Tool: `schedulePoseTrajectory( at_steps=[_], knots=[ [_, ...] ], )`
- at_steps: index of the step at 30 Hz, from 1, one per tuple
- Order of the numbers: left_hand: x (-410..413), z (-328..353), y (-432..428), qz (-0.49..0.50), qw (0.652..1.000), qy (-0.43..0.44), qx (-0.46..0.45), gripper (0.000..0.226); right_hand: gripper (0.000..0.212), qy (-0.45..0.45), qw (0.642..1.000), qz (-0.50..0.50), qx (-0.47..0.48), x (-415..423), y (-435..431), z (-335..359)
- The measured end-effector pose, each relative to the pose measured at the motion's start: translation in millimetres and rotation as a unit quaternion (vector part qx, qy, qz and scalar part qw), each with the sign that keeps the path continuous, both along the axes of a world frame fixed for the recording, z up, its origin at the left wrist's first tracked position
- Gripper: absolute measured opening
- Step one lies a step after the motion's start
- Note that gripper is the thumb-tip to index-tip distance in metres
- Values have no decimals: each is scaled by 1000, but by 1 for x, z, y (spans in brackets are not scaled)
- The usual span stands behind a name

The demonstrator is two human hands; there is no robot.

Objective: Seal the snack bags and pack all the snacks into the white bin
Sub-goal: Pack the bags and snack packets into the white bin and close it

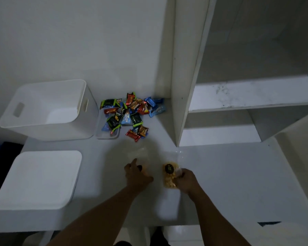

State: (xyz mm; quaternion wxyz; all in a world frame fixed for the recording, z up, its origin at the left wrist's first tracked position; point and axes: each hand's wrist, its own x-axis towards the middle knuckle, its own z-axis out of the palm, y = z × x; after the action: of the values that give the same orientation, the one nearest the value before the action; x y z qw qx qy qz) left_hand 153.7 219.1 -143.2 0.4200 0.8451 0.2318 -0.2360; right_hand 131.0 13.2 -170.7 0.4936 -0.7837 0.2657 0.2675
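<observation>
Head view, only one. Landmark: white bin [48, 110], open, standing on the white desk [220, 174]. Nothing visible inside it, so packing looks not started.

Its lid [39, 180] lies flat on the desk just in front of the bin, toward you.

Pile of wrapped snacks [132, 113] sits right of the bin, touching a low clear tray [108, 134] that butts against the bin's right wall. All of it is left to pack.

Your left hand [137, 174] is nearer you than the bin and to its right, pressed down on a clear snack bag [140, 157], index finger pointing out; whether it pinches the bag or just pins it, can't tell.

Your right hand [185, 180], further right, is closed around the edge of a second bag of yellow snacks [170, 176] with a dark round label. Bag tops look open or unclear, so I'd judge sealing is just starting.

Writing: several green-black and orange wrappers read roughly "nextar", upside down. Round label unreadable. Blue wrappers too blurry.

Shelf unit [220, 96] stands far right of the bin.
</observation>
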Motion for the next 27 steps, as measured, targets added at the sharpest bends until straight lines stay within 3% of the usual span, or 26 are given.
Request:
schedulePoseTrajectory(
  at_steps=[4,7,11,14,16,18,20,23,27],
  knots=[
    [-3,12,-1,137,980,-21,-145,102,7,-4,997,-46,68,-5,5,24],
    [-5,23,2,179,945,4,-272,91,9,-12,990,-59,126,-2,15,53],
    [-9,51,13,198,906,13,-375,66,43,-32,970,-79,229,9,29,86],
    [-13,65,30,212,873,-36,-438,43,70,-59,957,-33,283,20,42,111],
    [-18,76,43,202,842,-67,-496,18,67,-77,953,-2,294,27,56,129],
    [-18,84,58,186,804,-108,-554,32,57,-87,943,6,321,33,73,142],
    [-14,99,71,209,808,-106,-541,39,44,-98,935,1,342,39,91,156],
    [-1,118,91,318,853,-122,-396,41,26,-121,930,14,348,51,118,174],
    [24,143,118,353,867,-186,-300,20,18,-172,947,47,268,80,153,195]
  ],
)
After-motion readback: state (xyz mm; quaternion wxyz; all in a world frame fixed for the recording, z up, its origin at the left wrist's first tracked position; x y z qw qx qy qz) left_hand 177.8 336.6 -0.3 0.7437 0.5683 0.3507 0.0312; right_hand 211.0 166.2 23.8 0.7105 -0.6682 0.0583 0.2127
